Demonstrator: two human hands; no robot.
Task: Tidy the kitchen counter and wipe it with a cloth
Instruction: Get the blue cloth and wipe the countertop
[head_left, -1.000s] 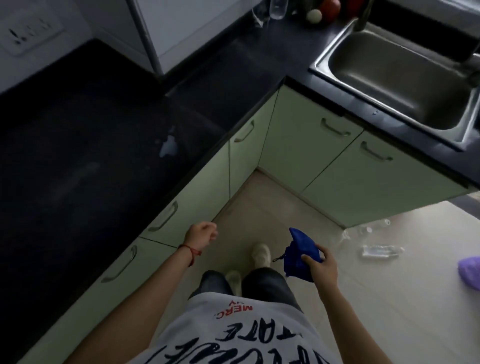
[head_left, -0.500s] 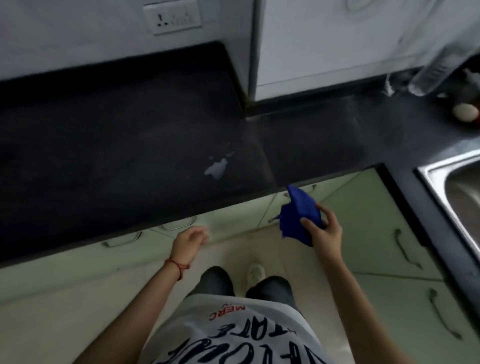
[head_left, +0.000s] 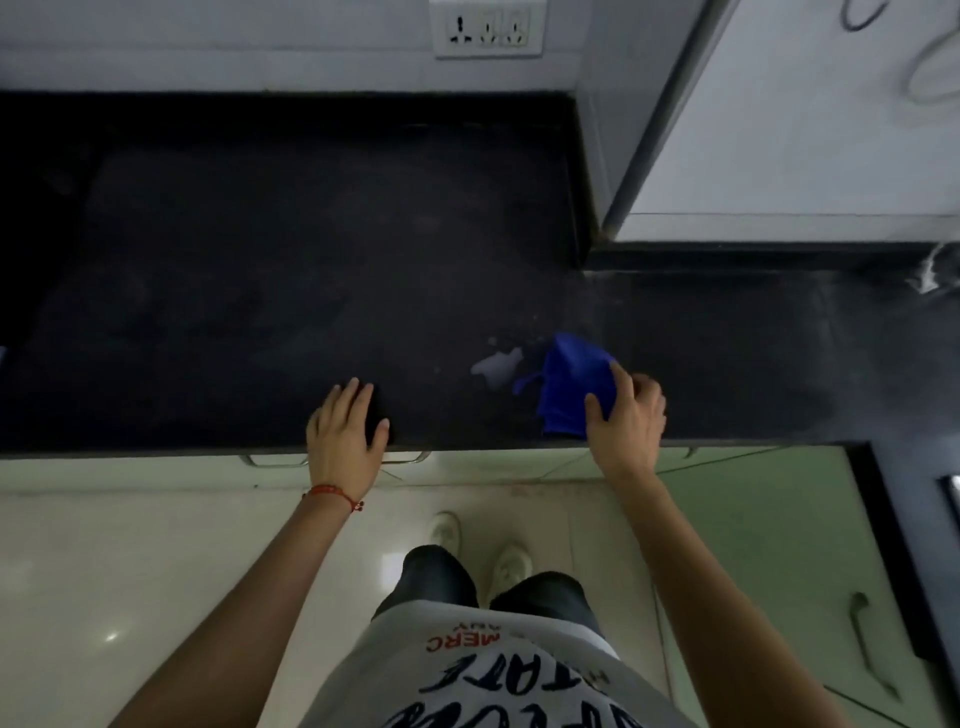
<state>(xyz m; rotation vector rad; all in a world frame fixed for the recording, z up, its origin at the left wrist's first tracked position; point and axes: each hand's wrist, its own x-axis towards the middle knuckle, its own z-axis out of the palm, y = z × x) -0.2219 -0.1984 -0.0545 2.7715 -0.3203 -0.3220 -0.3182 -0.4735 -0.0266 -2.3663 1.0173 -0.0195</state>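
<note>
The black kitchen counter (head_left: 260, 291) fills the upper half of the head view. A small pale spill (head_left: 496, 366) lies on it near the front edge. Just right of the spill sits a bunched blue cloth (head_left: 569, 384), held by my right hand (head_left: 626, 421) with thumb and fingers curled round it on the counter. My left hand (head_left: 345, 431) rests flat on the counter's front edge, fingers straight, holding nothing.
A white wall socket (head_left: 488, 28) sits above the counter. A white appliance or cabinet (head_left: 805, 119) stands at the back right. Pale green drawers with metal handles (head_left: 727, 519) run below the counter. A sink corner (head_left: 950, 499) shows at the far right.
I have turned to face the counter. My right hand carried the blue cloth up from floor level onto the counter beside the spill. My left hand rose and came to rest on the counter edge.
</note>
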